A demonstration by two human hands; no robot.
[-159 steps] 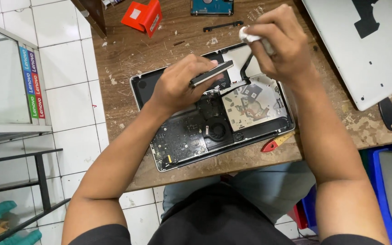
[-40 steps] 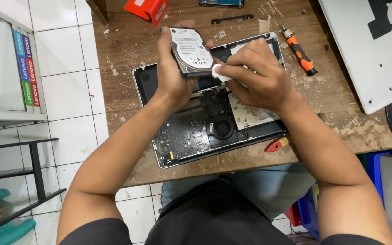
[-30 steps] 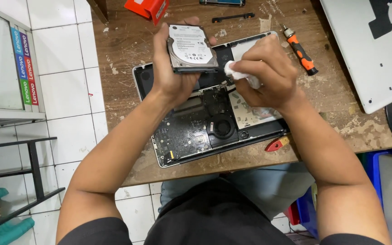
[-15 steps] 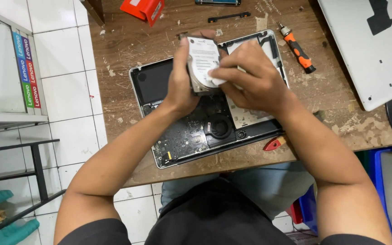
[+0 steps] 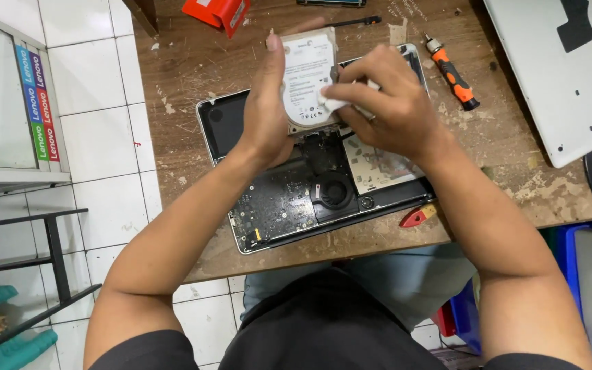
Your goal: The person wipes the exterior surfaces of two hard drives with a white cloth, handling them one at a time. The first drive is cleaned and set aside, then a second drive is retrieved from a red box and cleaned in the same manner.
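Hard drive [image 5: 307,77] gripped by left hand [image 5: 266,116], fingers closed along its edge, above opened laptop [image 5: 289,199]. White cloth [image 5: 337,103] pinched by right hand [image 5: 385,106] fingertips, pressed on label. Drive tilted, long axis pointing away from person.

The person wore a black T-shirt [image 5: 323,329] with short sleeves. The left sleeve [image 5: 138,349] and the right sleeve [image 5: 536,361] ended above the elbows, so both forearms were bare. The trousers [image 5: 392,288] were of light grey-blue cloth, and they looked like faded jeans. On the right hand [image 5: 392,113] there was a thin dark ring [image 5: 372,118] on one finger. The left hand [image 5: 268,116] had no glove, and the right hand had none also. I saw no watch and no bracelet on the wrists. The fingernails were short and plain.
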